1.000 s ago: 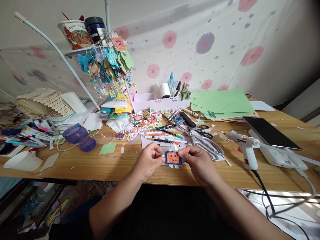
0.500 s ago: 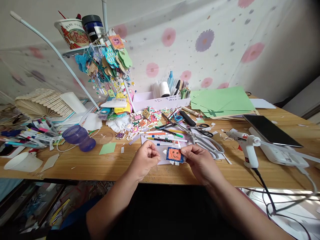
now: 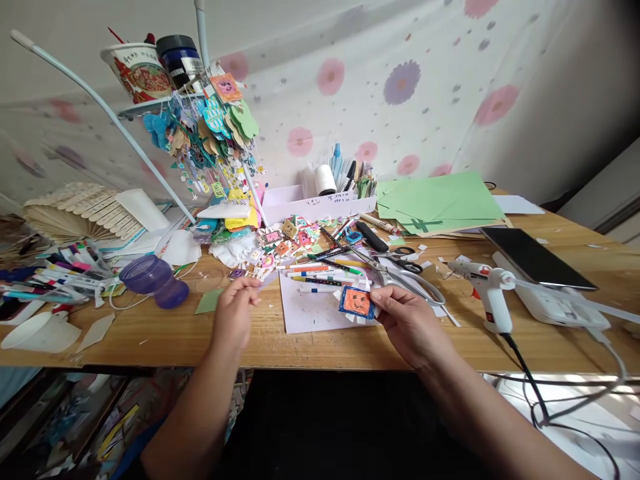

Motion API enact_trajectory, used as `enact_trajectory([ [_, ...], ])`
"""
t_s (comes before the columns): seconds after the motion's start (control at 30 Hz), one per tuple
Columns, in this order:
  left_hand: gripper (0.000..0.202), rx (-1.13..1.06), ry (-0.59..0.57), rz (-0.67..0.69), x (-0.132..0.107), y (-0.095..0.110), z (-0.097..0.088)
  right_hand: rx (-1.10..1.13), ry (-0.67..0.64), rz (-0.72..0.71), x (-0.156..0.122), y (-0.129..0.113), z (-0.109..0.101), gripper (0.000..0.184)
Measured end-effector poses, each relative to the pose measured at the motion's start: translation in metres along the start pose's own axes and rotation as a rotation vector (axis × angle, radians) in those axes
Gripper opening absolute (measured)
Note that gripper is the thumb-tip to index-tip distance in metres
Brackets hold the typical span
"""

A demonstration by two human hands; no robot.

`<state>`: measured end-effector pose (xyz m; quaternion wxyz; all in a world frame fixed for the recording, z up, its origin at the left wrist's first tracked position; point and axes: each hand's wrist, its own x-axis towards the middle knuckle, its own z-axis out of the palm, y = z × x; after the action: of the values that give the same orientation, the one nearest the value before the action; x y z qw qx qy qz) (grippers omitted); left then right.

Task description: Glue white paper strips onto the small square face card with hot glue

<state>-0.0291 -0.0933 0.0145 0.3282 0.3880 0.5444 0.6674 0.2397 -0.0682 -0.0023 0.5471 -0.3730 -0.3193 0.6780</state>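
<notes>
On the cluttered wooden table point(image 3: 150, 333), my right hand point(image 3: 407, 323) pinches the orange paper square point(image 3: 357, 302) over the white sheet point(image 3: 310, 310); my left hand point(image 3: 235, 313), well apart leftward, pinches a thin strip point(image 3: 267, 281).

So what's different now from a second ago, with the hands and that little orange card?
The left hand let go of the orange card and moved away to the left, now pinching a thin paper strip over the table. The right hand kept its grip on the card, which tilted a little. The scissors and glue gun lie as before.
</notes>
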Motion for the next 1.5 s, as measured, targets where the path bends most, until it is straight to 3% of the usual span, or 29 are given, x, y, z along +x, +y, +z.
enact_trajectory([
  [0.2, 0.016, -0.074, 0.289, 0.173, 0.022, 0.019, -0.04, 0.014, 0.011, -0.008, 0.001, 0.0, -0.001, 0.025],
  [0.37, 0.027, -0.108, 0.407, 0.223, 0.021, 0.019, -0.047, 0.036, 0.025, -0.012, 0.001, 0.0, 0.003, 0.025],
  [0.53, 0.033, -0.04, 0.213, 0.17, 0.009, 0.003, -0.03, 0.065, 0.017, 0.006, 0.001, 0.0, 0.007, 0.024],
  [0.63, 0.027, 0.048, -0.035, 0.066, -0.008, -0.006, -0.01, 0.079, -0.003, 0.03, 0.0, 0.002, 0.01, 0.025],
  [0.77, 0.02, 0.051, -0.436, -0.169, -0.037, -0.011, 0.023, 0.089, -0.049, 0.07, 0.0, 0.006, 0.013, 0.024],
  [0.9, 0.024, 0.048, -0.627, -0.229, -0.051, -0.011, 0.05, 0.1, -0.092, 0.095, 0.0, 0.01, 0.017, 0.023],
  [1.07, 0.027, 0.058, -0.623, -0.215, -0.051, -0.016, 0.06, 0.122, -0.103, 0.118, 0.001, 0.011, 0.021, 0.022],
  [1.3, 0.026, -0.045, -0.483, -0.271, -0.043, -0.022, 0.052, 0.09, -0.014, 0.118, 0.01, 0.018, 0.01, 0.03],
  [1.5, 0.029, -0.019, -0.386, -0.22, -0.033, -0.026, 0.044, -0.059, -0.083, 0.113, 0.013, 0.026, 0.008, 0.027],
])
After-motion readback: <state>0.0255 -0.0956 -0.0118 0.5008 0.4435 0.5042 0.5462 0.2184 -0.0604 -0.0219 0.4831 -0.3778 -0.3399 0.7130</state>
